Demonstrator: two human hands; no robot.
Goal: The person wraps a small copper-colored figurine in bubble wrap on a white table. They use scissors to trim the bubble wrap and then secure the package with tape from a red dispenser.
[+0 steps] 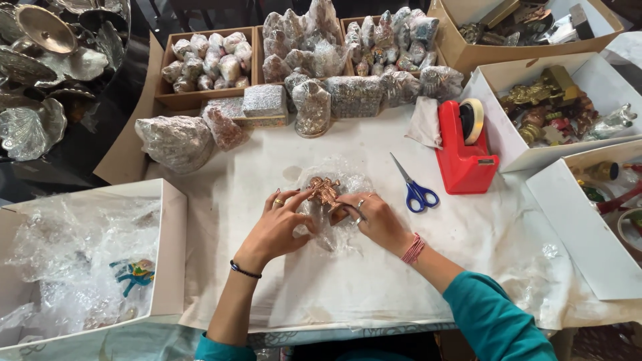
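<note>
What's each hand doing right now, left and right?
Left hand: fingers closed on the copper-coloured figurine, over the bubble wrap.
Right hand: gripping the same figurine from its other side.

A copper-brown figurine (326, 191) lies on clear bubble wrap (334, 227); right of centre sit blue-handled scissors (414, 187) and a red tape dispenser (463, 157) (cream tape).

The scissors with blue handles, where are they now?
In the head view, the scissors lie on the white table cover, to the right of the person's right hand and just left of the red tape dispenser.
</note>
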